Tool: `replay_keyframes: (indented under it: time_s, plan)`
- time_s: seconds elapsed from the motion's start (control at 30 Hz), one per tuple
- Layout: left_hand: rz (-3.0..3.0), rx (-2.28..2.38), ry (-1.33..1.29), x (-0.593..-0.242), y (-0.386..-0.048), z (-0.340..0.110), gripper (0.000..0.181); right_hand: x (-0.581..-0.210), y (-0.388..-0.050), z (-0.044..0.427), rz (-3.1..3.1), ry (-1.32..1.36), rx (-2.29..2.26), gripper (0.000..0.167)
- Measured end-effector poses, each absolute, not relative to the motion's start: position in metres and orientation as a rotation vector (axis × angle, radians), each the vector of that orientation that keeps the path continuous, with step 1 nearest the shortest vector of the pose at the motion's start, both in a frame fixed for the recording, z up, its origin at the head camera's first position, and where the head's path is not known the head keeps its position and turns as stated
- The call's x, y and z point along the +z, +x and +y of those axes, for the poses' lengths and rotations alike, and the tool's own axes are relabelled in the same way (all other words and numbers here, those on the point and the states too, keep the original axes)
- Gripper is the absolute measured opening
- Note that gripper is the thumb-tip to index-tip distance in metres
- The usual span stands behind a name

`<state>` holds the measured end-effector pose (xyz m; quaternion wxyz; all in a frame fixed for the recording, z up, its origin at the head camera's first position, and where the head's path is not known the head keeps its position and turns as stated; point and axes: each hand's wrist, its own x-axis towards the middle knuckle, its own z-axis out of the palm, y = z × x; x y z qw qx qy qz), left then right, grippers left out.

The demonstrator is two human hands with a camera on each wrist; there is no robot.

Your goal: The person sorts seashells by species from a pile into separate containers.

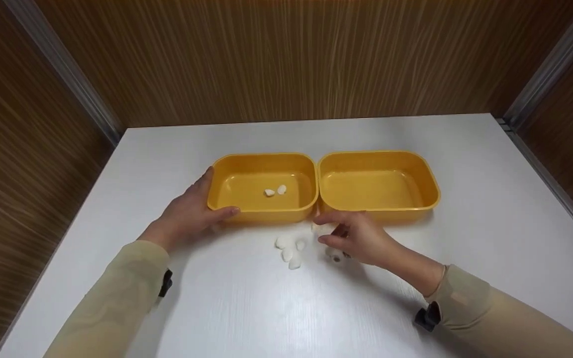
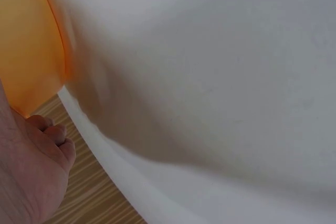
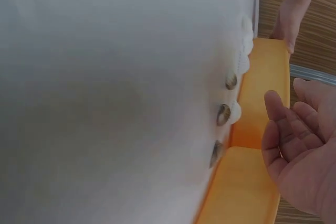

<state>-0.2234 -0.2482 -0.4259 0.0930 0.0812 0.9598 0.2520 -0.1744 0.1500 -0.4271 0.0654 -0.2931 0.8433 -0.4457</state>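
Two yellow plastic bins stand side by side on the white table. My left hand [image 1: 187, 214] holds the left bin [image 1: 261, 217] at its near left corner, thumb along the front wall and fingers along the side. Two small white pieces [image 1: 269, 192] lie in that bin. My right hand [image 1: 361, 238] hovers in front of the right bin [image 1: 381, 215], thumb and index finger apart with nothing visible between them. Beneath it, partly hidden, are small mottled brown, shell-like things [image 3: 223, 114]. Several more white pieces [image 1: 287, 254] lie on the table left of the right hand.
The white table [image 1: 246, 308] is bordered by wood-grain panels [image 1: 306, 59] at the back and sides. Metal strips [image 1: 62, 64] run along the panel corners. The right bin's floor [image 1: 366, 189] shows no pieces on it.
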Motion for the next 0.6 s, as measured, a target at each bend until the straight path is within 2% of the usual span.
replay_keyframes:
  time_s: [0.3, 0.6]
  plan:
    - [2.840, 0.771, 0.223, -0.425, -0.221, -0.248, 0.129, -0.437, -0.178, 0.149, 2.506, -0.807, -1.283, 0.046]
    - [2.852, 0.752, 0.244, -0.424, -0.223, -0.247, 0.133, -0.440, -0.181, 0.148, 2.554, -0.785, -1.196, 0.055]
